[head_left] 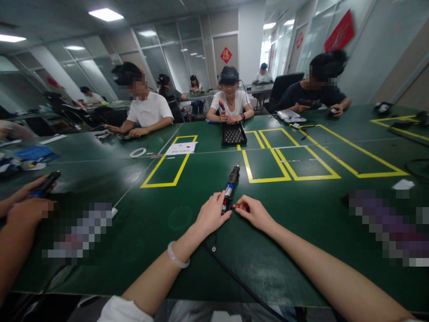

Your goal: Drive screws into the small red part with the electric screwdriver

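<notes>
A slim black and blue electric screwdriver (230,187) lies on the green table (187,214), its tip pointing away from me. My left hand (212,214) rests on the table with its fingers closed around the tool's near end. My right hand (254,212) touches the same end from the right, pinching a small red part there. A black cable (234,279) runs from the tool back toward me. A pale bracelet (177,256) sits on my left wrist.
Yellow taped rectangles (284,163) mark the table ahead. A black tray (233,134) stands before a seated person opposite. A white sheet (181,148) and a white ring (137,152) lie at left. Another person's hands (27,201) hold a tool at far left.
</notes>
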A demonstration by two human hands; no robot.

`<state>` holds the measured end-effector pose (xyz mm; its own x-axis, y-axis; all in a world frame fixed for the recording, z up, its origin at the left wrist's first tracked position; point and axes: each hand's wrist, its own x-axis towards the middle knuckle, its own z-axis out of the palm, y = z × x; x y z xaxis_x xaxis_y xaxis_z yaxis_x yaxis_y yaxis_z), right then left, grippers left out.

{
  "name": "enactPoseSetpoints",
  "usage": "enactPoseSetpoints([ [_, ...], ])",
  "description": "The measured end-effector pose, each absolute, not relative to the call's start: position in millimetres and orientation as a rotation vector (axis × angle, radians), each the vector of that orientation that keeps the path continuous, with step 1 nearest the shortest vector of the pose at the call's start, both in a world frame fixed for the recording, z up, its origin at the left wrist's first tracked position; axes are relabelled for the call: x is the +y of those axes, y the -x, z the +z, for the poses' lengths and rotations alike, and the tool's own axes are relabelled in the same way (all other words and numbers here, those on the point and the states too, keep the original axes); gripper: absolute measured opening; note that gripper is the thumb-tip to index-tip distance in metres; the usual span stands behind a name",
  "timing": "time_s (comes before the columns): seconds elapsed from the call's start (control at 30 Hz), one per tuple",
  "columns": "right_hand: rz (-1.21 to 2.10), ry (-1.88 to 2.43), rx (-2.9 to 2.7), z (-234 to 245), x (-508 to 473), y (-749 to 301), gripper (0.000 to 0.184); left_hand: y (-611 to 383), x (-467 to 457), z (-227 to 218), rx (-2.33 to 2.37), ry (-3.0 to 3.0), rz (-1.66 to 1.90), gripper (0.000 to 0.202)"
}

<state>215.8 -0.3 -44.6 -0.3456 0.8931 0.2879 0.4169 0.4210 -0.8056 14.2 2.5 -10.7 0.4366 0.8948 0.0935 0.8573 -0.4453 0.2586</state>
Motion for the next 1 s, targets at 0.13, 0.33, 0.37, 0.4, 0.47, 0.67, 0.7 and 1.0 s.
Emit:
enactPoseSetpoints([
  [0.13,0.765,1.141,-1.975,-49.9,1.6,-213.7,0.008,-18.7,-2.7,-9.7,1.533,-2.540,0.305,0.066],
  [0.33,0.774,1.116,-1.965,-50.6,1.7,-210.3,0.012,-26.3,-8.7,-3.9,1.483,-2.605,0.283,0.062],
  [0.37,0.786,1.105,-1.956,-49.4,1.1,-209.8,0.013,-27.0,-9.1,-3.2,1.481,-2.612,0.279,0.062],
  [0.4,0.798,1.092,-1.950,-48.1,0.5,-209.5,0.014,-27.4,-9.5,-2.6,1.479,-2.617,0.276,0.061],
  [0.47,0.810,1.068,-1.951,-45.7,-0.7,-209.4,0.015,-27.6,-10.1,-1.7,1.480,-2.619,0.275,0.060],
  [0.67,0.718,1.056,-2.044,-43.2,-0.5,-212.7,0.005,-27.6,-11.1,-1.3,1.502,-2.614,0.286,0.063],
  [0.7,0.690,1.058,-2.066,-43.2,-0.3,-213.3,0.006,-27.7,-11.1,-1.2,1.506,-2.615,0.285,0.064],
  [1.0,0.599,1.061,-2.109,-41.7,-2.1,-211.1,0.008,-28.6,-9.8,0.4,1.519,-2.610,0.230,0.068],
])
